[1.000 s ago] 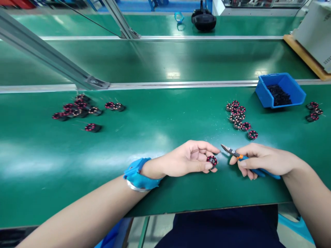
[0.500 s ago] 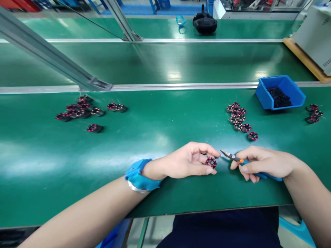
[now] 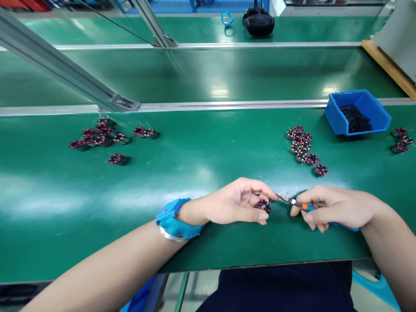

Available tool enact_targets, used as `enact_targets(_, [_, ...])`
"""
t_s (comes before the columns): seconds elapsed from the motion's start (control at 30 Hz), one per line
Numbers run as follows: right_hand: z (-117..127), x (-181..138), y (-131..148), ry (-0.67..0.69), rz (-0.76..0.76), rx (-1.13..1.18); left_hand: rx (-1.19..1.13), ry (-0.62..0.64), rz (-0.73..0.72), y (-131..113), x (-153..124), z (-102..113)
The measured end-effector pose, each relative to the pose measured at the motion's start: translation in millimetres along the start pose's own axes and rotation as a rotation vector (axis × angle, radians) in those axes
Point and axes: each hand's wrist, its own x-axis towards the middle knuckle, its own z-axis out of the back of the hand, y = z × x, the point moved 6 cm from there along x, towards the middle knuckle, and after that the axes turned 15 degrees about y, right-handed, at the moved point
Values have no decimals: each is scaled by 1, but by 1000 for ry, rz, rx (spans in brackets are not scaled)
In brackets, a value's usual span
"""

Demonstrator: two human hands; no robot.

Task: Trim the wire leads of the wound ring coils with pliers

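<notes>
My left hand (image 3: pixel 237 203) pinches a small round coil (image 3: pixel 264 205), black with pink windings, between thumb and fingers just above the green bench (image 3: pixel 195 173). A blue strap (image 3: pixel 173 220) circles that wrist. My right hand (image 3: pixel 331 207) is closed round small cutters (image 3: pixel 294 202) with blue and orange handles. The cutter tips touch the coil's right side.
Several similar coils lie in a cluster (image 3: pixel 303 149) right of centre, another group (image 3: pixel 104 138) sits at the left, and a few (image 3: pixel 400 139) lie at the far right. A blue bin (image 3: pixel 357 112) holds dark small parts. A slanted metal strut (image 3: pixel 65 73) crosses the back left.
The cutters have moved left until their tips meet the coil. My left hand has turned the coil slightly in its fingers.
</notes>
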Motion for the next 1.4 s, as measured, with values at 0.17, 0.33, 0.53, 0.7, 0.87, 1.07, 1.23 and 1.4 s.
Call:
enact_targets(0.17, [-1,0,3,0,-28,-18,7,-2,12,1,0,1])
enact_targets(0.33, [-1,0,5,-4,-60,-54,-4,-4,3,1,-1,1])
enact_targets(0.53, [-1,0,5,-2,-80,-100,2,8,-3,1,-1,1])
enact_targets(0.7, [0,-1,6,-3,-67,-115,21,12,3,1,-1,1])
enact_targets(0.87, [1,-1,3,-33,-35,-88,31,0,8,0,-1,1])
enact_targets(1.07, [1,-1,4,-48,45,2,31,18,-7,3,-1,1])
enact_targets(1.23, [1,1,0,-21,22,37,5,1,-8,3,-1,3])
enact_targets(1.4, [0,0,-1,-14,16,32,6,-2,5,3,-1,3])
